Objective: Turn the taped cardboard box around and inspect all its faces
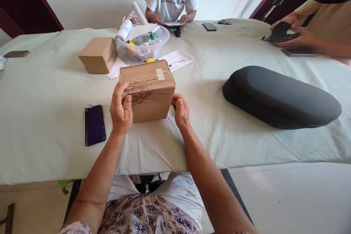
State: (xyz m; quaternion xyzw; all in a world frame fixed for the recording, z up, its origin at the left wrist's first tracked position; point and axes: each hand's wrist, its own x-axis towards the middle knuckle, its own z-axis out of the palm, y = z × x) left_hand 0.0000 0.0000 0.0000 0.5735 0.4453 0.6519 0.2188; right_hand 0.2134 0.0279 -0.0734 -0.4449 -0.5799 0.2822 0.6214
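Observation:
A taped brown cardboard box (149, 87) stands on the white cloth of the table (192, 135) right in front of me. My left hand (120, 111) grips its near left corner, fingers wrapped over the edge. At the box's lower right edge, my right hand (181, 111) has its fingers curled and pinched against the cardboard; I cannot make out whether anything small is in them. A white sticker sits on the box's top.
A smaller cardboard box (99, 55) and a clear plastic bowl (146, 44) of supplies stand behind. A dark phone (94, 124) lies to the left, a long black case (279, 97) to the right. One person sits across the table; another person's hands (296, 29) hold a black device at right.

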